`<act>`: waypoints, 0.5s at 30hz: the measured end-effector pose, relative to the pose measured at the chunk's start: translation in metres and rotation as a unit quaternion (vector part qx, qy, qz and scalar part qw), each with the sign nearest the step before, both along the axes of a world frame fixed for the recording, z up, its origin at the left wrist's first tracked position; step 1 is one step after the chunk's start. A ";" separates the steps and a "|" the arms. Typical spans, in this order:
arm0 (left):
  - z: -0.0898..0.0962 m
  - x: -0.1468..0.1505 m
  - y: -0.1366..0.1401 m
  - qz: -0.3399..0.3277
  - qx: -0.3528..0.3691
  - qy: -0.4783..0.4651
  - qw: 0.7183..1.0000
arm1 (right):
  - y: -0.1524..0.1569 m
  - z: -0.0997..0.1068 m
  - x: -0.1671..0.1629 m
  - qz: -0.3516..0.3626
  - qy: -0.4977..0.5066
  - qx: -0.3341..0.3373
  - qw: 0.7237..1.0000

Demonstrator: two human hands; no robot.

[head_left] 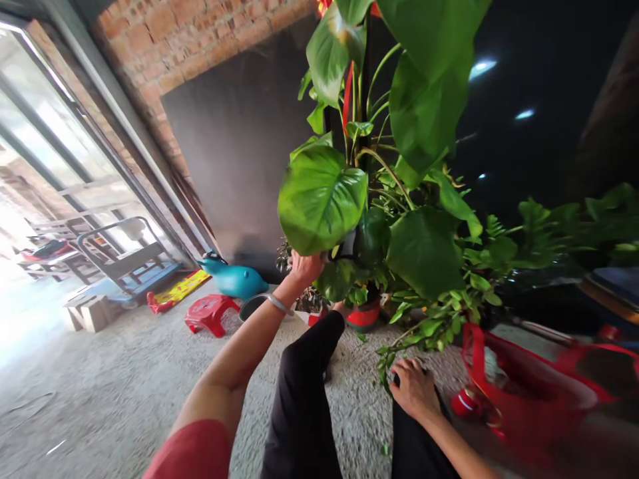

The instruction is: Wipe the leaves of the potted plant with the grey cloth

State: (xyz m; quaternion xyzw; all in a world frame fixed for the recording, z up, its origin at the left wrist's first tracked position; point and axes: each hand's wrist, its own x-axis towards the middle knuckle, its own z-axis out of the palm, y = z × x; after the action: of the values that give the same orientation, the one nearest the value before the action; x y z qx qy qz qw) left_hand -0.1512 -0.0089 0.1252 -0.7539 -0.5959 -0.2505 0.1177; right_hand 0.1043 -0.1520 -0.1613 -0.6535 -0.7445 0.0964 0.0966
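A tall potted plant (322, 199) with broad, glossy green leaves stands in front of me. My left hand (305, 267), with a bangle (279, 305) on its wrist, reaches in under one large leaf. Its fingers are mostly hidden by foliage, so I cannot make out whether they grip anything. The red and green pot (363, 317) shows low among the leaves. My right hand (413, 387) lies over my knee in black trousers (414, 442), fingers stretched and holding nothing, close to a leafy stem that hangs down.
Red bag (539, 392) and small red container (468, 402) sit at right. Leftward are a red stool (210, 314), a dark-filled basin (253, 306), a blue inflatable-looking toy (238, 279) and a platform trolley (120, 263). Leafy plants (479, 266) crowd the right, before a dark panel (244, 133).
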 end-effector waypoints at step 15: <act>0.021 -0.058 0.033 0.071 0.155 -0.092 0.981 | -0.002 0.006 0.018 -0.026 -0.026 -0.020 0.999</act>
State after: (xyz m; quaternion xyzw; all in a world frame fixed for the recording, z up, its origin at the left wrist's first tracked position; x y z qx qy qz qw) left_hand -0.2087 0.0240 0.1466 -0.6563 -0.6101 -0.3987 0.1952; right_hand 0.1221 -0.1539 -0.1551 -0.6770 -0.7271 0.0923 0.0667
